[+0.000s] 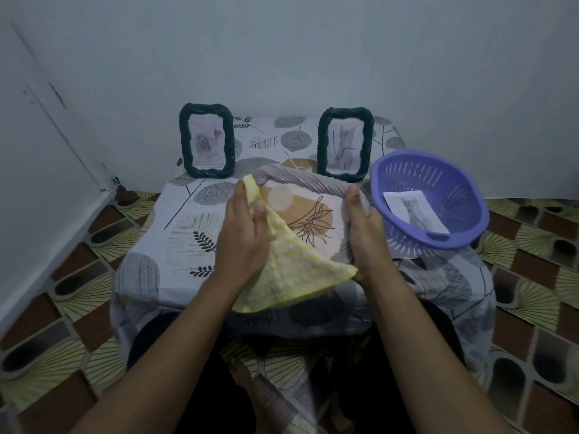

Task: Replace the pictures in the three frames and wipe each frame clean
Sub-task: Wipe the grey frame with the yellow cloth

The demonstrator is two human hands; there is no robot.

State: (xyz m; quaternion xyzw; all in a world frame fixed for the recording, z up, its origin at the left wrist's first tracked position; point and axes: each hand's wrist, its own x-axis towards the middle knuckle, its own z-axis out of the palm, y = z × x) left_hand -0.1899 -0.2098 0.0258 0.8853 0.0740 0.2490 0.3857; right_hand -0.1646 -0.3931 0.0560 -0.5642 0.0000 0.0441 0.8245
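The yellow cloth is pinched in the left hand, fingers closed on its top corner, and it hangs soft and floppy over the near side of the grey frame. It looks light and bendy, so it can be bunched up to rub with. The grey frame is gripped at its right edge by the right hand, thumb on top and fingers curled under. The frame looks like twisted rope, bumpy and easy to hold, and probably light; it is best held by its sides, since its clear middle could smudge or break. The patterned table is seen through it. Just right of the grey frame, a cat picture is kept in a purple basket. Behind the grey frame, two dark frames are stood upright with pictures inside.
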